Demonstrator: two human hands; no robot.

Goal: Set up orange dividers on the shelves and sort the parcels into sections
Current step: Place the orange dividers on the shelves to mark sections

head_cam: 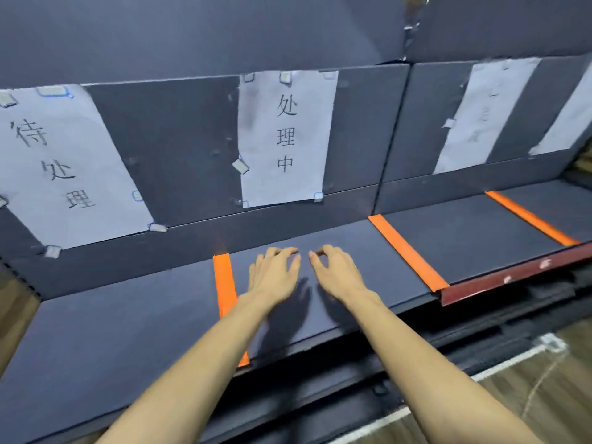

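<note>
Orange dividers, three: left divider (226, 286), middle divider (407, 251), right divider (531, 217), lay flat across the dark shelf (96, 331). Left hand (275, 274) and right hand (336, 274) hovered between left and middle dividers, fingers loosely curled, grasping nothing. Parcels not visible.

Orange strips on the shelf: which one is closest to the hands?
The leftmost orange strip, right beside the left hand; the left forearm crosses over it. The middle strip and the far right strip lie well away from both hands.
</note>
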